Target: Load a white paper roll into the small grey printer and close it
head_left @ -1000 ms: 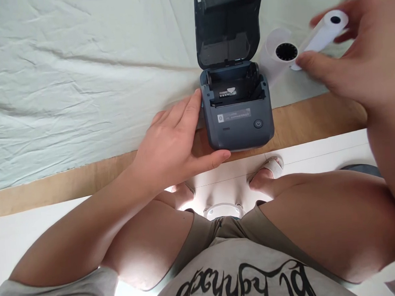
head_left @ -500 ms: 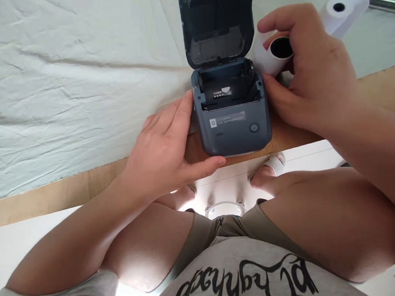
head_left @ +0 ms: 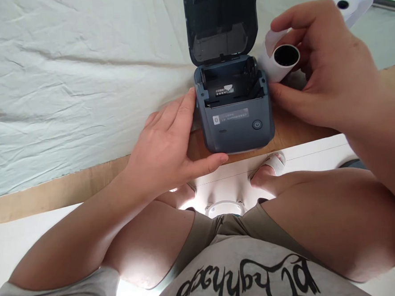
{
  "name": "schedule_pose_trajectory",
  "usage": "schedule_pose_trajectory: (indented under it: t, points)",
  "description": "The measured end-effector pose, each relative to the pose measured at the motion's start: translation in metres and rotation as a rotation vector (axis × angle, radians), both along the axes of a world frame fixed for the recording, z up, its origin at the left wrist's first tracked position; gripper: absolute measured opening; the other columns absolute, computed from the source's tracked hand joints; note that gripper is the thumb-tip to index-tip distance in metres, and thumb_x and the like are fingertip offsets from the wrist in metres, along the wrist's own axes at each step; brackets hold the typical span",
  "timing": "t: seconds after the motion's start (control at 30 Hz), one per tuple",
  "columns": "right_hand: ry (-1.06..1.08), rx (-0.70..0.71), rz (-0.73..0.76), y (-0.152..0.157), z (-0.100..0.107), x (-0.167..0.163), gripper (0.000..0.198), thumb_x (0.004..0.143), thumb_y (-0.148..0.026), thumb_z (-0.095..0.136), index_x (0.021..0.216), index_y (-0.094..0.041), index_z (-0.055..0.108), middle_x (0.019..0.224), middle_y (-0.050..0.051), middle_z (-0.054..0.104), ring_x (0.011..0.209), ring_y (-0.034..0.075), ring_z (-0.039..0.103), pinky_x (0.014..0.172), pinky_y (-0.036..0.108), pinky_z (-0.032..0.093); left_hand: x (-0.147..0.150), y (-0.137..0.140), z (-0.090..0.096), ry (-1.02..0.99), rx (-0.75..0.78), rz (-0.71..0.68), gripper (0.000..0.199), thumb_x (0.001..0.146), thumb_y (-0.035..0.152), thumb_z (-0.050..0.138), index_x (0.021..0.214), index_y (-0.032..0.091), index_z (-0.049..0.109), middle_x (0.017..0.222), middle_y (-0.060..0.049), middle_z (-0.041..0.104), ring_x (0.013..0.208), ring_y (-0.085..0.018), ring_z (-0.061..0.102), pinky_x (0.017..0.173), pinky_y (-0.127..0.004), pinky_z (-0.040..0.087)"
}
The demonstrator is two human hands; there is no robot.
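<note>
A dark blue-grey label printer [head_left: 238,130] stands near the table's front edge with its lid [head_left: 221,26] raised and its paper bay exposed. My left hand [head_left: 165,143] holds the printer's left front corner, fingers along the side and thumb by the front edge. To the printer's right, my right hand [head_left: 326,64] curls around a white paper roll [head_left: 279,69] with a wide dark core. Its thumb is at the near side of the roll, and the index finger is by a loose paper flap. The other fingers are partly hidden behind the roll.
Another white paper roll [head_left: 351,0] with a narrow core lies beyond my right hand, its end unrolled. A dark object with a metallic edge [head_left: 384,0] sits in the far right corner. Pale wrinkled cloth [head_left: 80,83] covers the table, leaving a wooden front edge [head_left: 99,178] bare.
My right hand and the paper roll have shifted slightly right, and more of the roll's open end shows. The printer and my left hand appear a little further right too.
</note>
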State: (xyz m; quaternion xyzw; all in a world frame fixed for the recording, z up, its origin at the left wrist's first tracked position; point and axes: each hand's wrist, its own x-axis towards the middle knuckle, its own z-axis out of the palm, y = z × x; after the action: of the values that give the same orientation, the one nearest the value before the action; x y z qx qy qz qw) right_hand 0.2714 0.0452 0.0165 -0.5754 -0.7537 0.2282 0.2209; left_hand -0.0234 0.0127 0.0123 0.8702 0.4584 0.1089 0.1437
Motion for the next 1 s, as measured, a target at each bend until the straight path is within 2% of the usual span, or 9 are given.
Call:
schedule_pose_trajectory:
  t: [0.1,0.2,0.3,0.4,0.47,0.53,0.67,0.87,1.0]
  points:
    - [0.015,-0.021,0.069,0.0001,-0.0017,0.0011,0.072,0.087,-0.055,0.06,0.152,-0.038,0.033,0.127,-0.001,0.056,0.084,-0.003,0.045,0.081,0.024,0.042,0.0017,-0.0001,0.0031,0.005,-0.024,0.006,0.103,0.097,0.081,0.051,0.167,0.008,0.033,0.168,-0.019,0.051,0.152,-0.039,0.053,0.127,-0.054,0.046]
    - [-0.017,-0.009,0.051,0.0011,-0.0019,0.001,0.071,0.083,-0.043,0.059,0.15,-0.039,0.037,0.134,0.0,0.054,0.089,-0.001,0.044,0.084,0.024,0.046,0.0025,0.0003,0.0046,-0.01,-0.062,0.023,0.099,0.093,0.08,0.057,0.168,0.019,0.035,0.17,-0.014,0.05,0.153,-0.038,0.053,0.129,-0.053,0.045]
    - [-0.025,0.003,0.021,0.0017,-0.0014,-0.0008,0.072,0.082,-0.037,0.06,0.151,-0.039,0.039,0.142,-0.001,0.052,0.104,0.003,0.053,0.106,0.033,0.056,0.0032,0.0004,0.0046,-0.025,-0.072,0.032,0.096,0.091,0.079,0.061,0.167,0.024,0.037,0.171,-0.01,0.049,0.154,-0.038,0.052,0.13,-0.052,0.044]
    - [-0.016,0.016,0.023,0.0004,-0.0006,-0.0041,0.069,0.084,-0.033,0.061,0.15,-0.035,0.042,0.152,-0.001,0.048,0.128,0.009,0.056,0.129,0.041,0.05,0.0051,0.0002,0.0051,-0.02,-0.077,0.038,0.098,0.092,0.078,0.06,0.167,0.021,0.036,0.171,-0.011,0.049,0.155,-0.038,0.052,0.13,-0.052,0.043]
    - [-0.017,0.034,0.025,-0.0013,0.0003,-0.0063,0.067,0.086,-0.031,0.06,0.151,-0.032,0.042,0.155,-0.001,0.047,0.14,0.012,0.053,0.135,0.043,0.046,0.0066,0.0001,0.0059,-0.003,-0.086,0.042,0.103,0.092,0.077,0.059,0.168,0.013,0.033,0.171,-0.015,0.048,0.155,-0.04,0.051,0.13,-0.053,0.042]
    - [-0.016,0.058,0.038,-0.0028,0.0016,-0.0078,0.068,0.087,-0.028,0.058,0.153,-0.03,0.041,0.158,-0.001,0.045,0.149,0.013,0.049,0.139,0.042,0.043,0.0075,0.0001,0.0066,0.013,-0.097,0.046,0.106,0.091,0.077,0.06,0.169,0.011,0.033,0.172,-0.017,0.047,0.155,-0.042,0.049,0.13,-0.054,0.041]
    - [-0.014,0.059,0.056,-0.0041,0.0015,-0.0075,0.067,0.088,-0.027,0.056,0.153,-0.031,0.039,0.157,-0.005,0.047,0.149,0.008,0.049,0.136,0.035,0.045,0.0079,0.0005,0.0069,-0.004,-0.108,0.051,0.099,0.089,0.074,0.064,0.167,0.021,0.035,0.173,-0.013,0.046,0.158,-0.042,0.047,0.131,-0.055,0.039]
    - [-0.058,0.078,0.051,-0.0014,-0.0036,-0.0024,0.067,0.087,-0.035,0.058,0.152,-0.038,0.038,0.138,-0.006,0.058,0.135,0.007,0.056,0.117,0.03,0.052,0.0089,0.0,0.0062,-0.041,-0.109,0.053,0.101,0.089,0.075,0.063,0.169,0.02,0.034,0.172,-0.012,0.047,0.158,-0.041,0.046,0.133,-0.054,0.035]
    - [-0.055,0.106,0.062,0.0013,0.0028,-0.0031,0.062,0.09,-0.036,0.06,0.149,-0.037,0.042,0.142,-0.01,0.055,0.135,0.002,0.056,0.118,0.022,0.049,0.0094,0.0012,0.0066,-0.027,-0.115,0.064,0.101,0.089,0.074,0.059,0.17,0.019,0.033,0.17,-0.012,0.049,0.158,-0.043,0.046,0.131,-0.056,0.038]
